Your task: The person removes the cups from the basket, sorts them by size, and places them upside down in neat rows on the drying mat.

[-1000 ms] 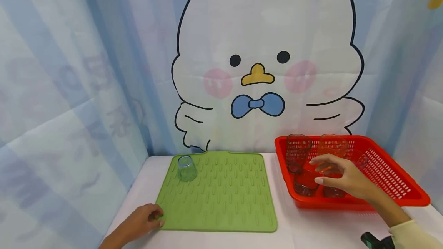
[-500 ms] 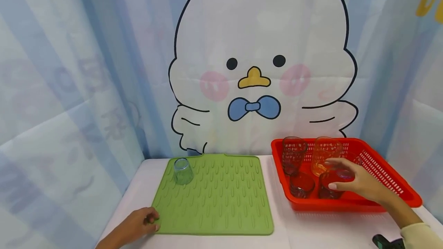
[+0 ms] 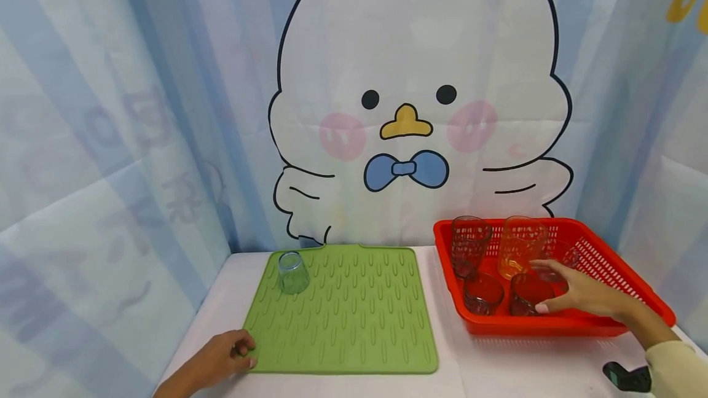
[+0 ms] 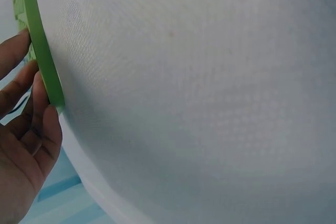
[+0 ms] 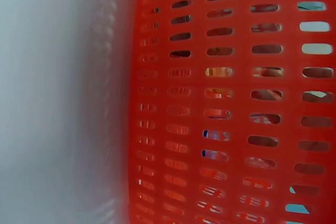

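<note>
My left hand [image 3: 221,355] rests at the near left corner of a green silicone drying mat [image 3: 354,318], its fingertips touching the mat's edge; in the left wrist view the fingers [image 4: 50,135] lie against that edge. An upturned bluish glass [image 3: 293,275] stands at the mat's far left. Over the red basket [image 3: 553,327] my right hand [image 3: 592,293] hovers with thumb and fingers apart, holding nothing visible. Nearest to it are a short dark glass [image 3: 528,296] and a glass [image 3: 566,255] partly hidden behind the fingers. The right wrist view shows the basket's slotted wall, hiding the hand.
Also in the basket are a tall clear glass [image 3: 470,244], an amber glass [image 3: 517,241] and another short glass [image 3: 482,295]. A black object [image 3: 625,378] lies beside the right sleeve. A patterned curtain [image 3: 409,201] hangs behind the white-covered table [image 3: 448,349].
My right hand has shifted right over the basket, away from the front left glasses, uncovering the short dark glass. The left hand keeps its place at the mat corner.
</note>
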A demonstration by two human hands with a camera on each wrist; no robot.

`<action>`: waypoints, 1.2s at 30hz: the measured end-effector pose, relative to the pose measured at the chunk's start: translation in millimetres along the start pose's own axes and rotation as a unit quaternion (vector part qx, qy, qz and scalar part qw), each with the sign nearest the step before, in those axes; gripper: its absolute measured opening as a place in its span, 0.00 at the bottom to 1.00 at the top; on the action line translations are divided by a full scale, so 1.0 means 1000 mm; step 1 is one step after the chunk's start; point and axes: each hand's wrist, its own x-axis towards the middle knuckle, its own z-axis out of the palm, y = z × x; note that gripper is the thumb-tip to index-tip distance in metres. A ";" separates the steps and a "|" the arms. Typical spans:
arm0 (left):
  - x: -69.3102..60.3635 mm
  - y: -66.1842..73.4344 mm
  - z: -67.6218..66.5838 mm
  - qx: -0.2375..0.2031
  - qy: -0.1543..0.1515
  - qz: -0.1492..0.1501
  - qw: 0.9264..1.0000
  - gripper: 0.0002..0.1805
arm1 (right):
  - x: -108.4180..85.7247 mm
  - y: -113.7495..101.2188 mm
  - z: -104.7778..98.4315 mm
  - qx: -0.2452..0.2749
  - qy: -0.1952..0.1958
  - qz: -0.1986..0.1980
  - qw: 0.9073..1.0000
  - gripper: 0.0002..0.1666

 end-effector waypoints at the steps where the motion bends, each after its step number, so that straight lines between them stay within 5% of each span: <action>1: 0.000 -0.001 0.000 0.000 -0.001 -0.002 1.000 0.12 | 0.001 0.002 0.000 0.009 -0.013 0.007 1.000 0.53; 7: -0.001 -0.003 -0.001 0.001 -0.002 0.001 1.000 0.13 | 0.002 0.010 -0.004 0.034 -0.063 0.024 0.997 0.52; 16: 0.001 -0.004 0.000 -0.009 -0.012 -0.006 1.000 0.14 | 0.010 0.016 -0.005 0.024 -0.075 0.000 0.997 0.46; 26: 0.001 -0.001 0.008 0.024 0.045 0.014 0.999 0.13 | 0.014 0.010 0.000 0.008 -0.047 0.010 0.999 0.44; 36: 0.001 0.006 0.010 0.010 0.051 0.027 0.998 0.13 | 0.012 -0.009 -0.003 0.018 0.002 0.007 1.000 0.42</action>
